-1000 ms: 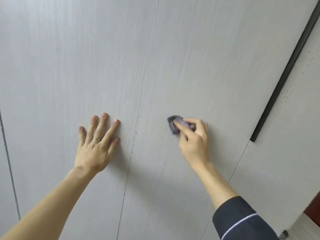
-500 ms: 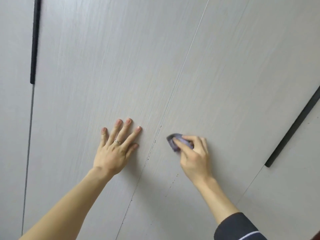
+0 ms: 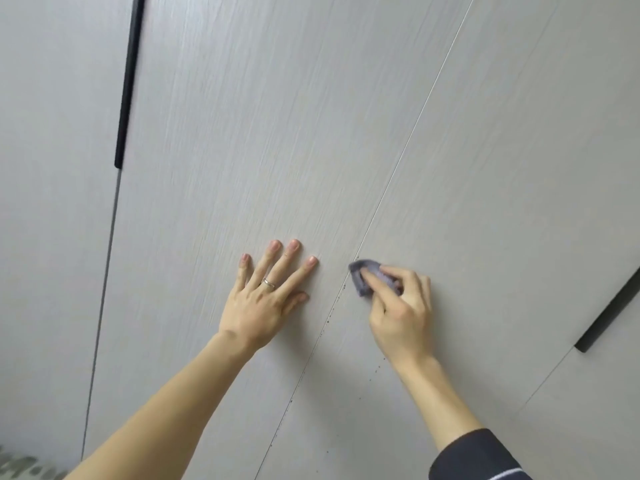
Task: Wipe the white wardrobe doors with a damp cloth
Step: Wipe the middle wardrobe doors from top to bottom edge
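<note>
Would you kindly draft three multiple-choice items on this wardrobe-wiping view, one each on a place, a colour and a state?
1. Where is the cloth relative to the seam between the two middle doors?
A. Just right of it
B. Far left of it
C. On a black handle

2. What colour is the cloth?
A. Bright yellow
B. Greyish purple
C. Red

3. How is the left hand placed?
A. Closed in a fist
B. Gripping a handle
C. Flat on the door, fingers spread

Answers: 1 A, since the right hand presses the cloth beside the seam; 2 B, as the bunched fabric shows; 3 C, with the palm against the panel and holding nothing.
</note>
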Tool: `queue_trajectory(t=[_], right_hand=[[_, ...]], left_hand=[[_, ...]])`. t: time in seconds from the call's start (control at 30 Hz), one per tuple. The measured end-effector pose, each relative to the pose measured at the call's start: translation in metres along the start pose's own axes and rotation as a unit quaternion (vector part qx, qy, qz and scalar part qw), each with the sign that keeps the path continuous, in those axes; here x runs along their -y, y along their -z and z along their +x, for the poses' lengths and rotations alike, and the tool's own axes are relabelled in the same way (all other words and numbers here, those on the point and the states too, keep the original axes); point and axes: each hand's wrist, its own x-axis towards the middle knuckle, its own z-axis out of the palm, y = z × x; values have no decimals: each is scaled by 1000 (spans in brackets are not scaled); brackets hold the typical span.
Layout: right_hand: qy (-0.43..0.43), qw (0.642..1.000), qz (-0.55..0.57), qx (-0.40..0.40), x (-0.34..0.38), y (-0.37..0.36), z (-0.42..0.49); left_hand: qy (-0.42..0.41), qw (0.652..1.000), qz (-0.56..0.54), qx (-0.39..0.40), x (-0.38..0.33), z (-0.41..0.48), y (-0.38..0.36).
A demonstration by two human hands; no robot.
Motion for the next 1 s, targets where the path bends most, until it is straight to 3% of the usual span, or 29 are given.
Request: queue_trajectory(t=[0.1,0.2,0.33,0.43,0.5,0.6,0.67,0.77,0.9,1.0], right_hand=[[-40,995,-7,-89,-6,4,65],[-4,995,-12,-101,-4,-9,53],[114,992,-9,47,12,-28,-49],[142,980,-12,137,16,-26,-83],[103,989,1,111,12,-20,-55],[11,1000,-4,-24,-1,-6,11],[14,998,-9,-60,-4,-4,22],[37,999,-3,-28,-3,-20,-38],[83,989,-21,119,3,-19,-140],[-23,995,-4,93,-17,7,-126]], left_hand=[[-6,1000,4,-9,1,-1,-3],[-16,1000,7,-20,3,0,-7],[-13,1000,9,-26,4,1,-5],[-20,1000,10,-21,6,-2,-3],[-19,1000,14,-20,7,-2,-4],[-27,999,22,-15,8,-1,-6],[-27,999,23,-15,9,-1,-6],[-26,999,23,-8,8,-2,-7],[-25,999,26,-1,12,-6,-4],[-28,999,32,6,11,-6,-1]])
